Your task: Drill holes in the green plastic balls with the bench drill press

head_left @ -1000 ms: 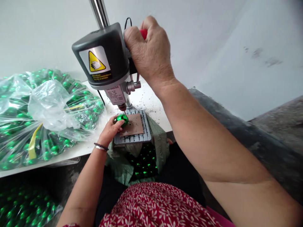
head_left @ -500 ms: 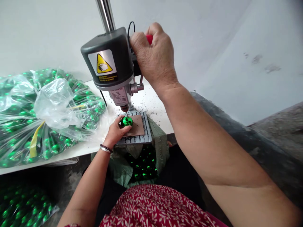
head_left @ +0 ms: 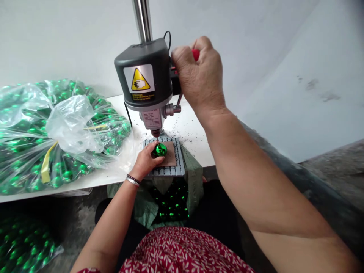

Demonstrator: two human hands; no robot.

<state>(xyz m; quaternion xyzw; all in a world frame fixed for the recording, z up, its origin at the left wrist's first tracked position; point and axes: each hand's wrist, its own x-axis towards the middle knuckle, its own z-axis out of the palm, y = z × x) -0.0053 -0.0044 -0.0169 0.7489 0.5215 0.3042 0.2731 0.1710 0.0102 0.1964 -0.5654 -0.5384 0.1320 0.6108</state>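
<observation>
My left hand (head_left: 147,160) pinches a shiny green ball (head_left: 161,150) between thumb and fingers. The ball rests on a brown board (head_left: 170,159) laid over the slotted metal base plate (head_left: 178,169) of a small bench drill press (head_left: 143,72). Its thin drill bit (head_left: 157,139) points down at the ball's upper left, close to my fingertips; whether it touches the ball I cannot tell. Up beside the dark motor housing, my right hand (head_left: 200,76) is wrapped around the red-ended feed lever (head_left: 195,54).
On the white table (head_left: 113,176) at left lies a large clear plastic bag (head_left: 71,125) full of green balls. Dark shavings surround the base plate. Below it, a green sack (head_left: 193,182) holds more balls (head_left: 172,203). Another bag of balls (head_left: 25,242) sits lower left.
The view has shifted, so the drill press and both hands appear farther right and slightly lower. The ball now sits a little to the right of the bit. Both hands keep their grips.
</observation>
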